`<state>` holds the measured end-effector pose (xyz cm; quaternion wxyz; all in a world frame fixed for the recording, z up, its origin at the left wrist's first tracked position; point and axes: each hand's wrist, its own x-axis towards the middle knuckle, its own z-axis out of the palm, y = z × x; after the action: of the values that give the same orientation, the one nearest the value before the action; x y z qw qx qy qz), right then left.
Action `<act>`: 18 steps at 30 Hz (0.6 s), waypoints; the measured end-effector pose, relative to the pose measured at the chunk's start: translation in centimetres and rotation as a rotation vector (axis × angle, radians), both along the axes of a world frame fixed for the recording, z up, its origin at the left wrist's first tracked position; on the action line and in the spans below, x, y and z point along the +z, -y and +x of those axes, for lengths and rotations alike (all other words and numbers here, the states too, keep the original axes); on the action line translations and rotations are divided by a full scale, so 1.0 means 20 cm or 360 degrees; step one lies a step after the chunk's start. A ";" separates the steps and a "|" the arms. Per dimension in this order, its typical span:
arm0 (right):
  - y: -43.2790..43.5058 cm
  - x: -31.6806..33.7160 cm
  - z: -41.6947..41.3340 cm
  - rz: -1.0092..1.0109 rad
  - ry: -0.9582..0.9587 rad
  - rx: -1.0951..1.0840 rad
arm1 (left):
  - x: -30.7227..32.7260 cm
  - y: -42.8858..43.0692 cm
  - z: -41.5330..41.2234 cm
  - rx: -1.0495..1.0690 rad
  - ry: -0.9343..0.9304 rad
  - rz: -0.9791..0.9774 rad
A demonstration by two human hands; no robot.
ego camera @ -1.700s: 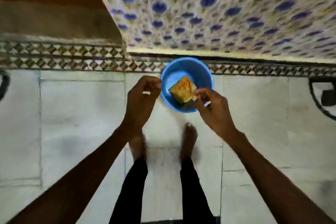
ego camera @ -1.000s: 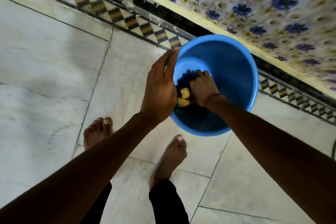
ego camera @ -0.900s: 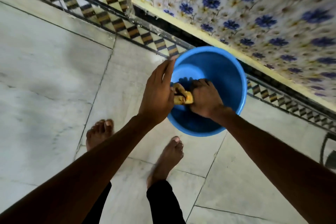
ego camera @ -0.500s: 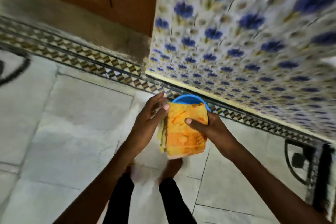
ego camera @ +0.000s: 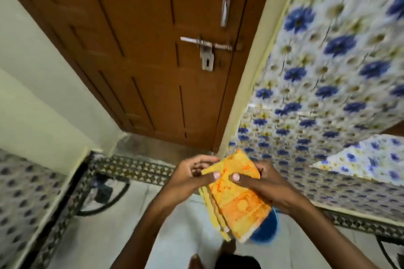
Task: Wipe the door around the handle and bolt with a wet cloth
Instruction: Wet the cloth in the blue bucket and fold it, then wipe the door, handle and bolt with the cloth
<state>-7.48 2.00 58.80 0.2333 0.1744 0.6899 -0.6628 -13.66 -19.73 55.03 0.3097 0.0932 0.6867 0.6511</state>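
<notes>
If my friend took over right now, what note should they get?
Left hand and right hand both grip the folded yellow-orange cloth in front of the body.
The blue basin sits on the floor beneath the cloth.
The brown door is ahead, with its handle above the bolt.
Done: cloth is in hand.
Left: wipe the door around the handle and bolt; nothing touches it yet.

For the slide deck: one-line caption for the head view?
Both hands, left hand and right hand, hold a folded orange cloth below the brown door's handle and bolt.
</notes>
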 end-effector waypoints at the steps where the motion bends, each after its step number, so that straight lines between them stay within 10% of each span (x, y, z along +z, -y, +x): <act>1: 0.02 0.05 -0.02 -0.0081 0.0011 -0.0029 | 0.07 0.01 -0.05 0.0017 -0.0077 -0.0010; 18: 0.39 0.68 -1.01 -0.0398 -0.0729 -0.1034 | 0.91 -0.03 -1.32 0.0323 -0.1052 0.0052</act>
<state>-27.62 -5.81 72.36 -0.1282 0.2014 0.5472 -0.8022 -40.08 -19.21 73.16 0.0025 0.2352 0.7452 0.6240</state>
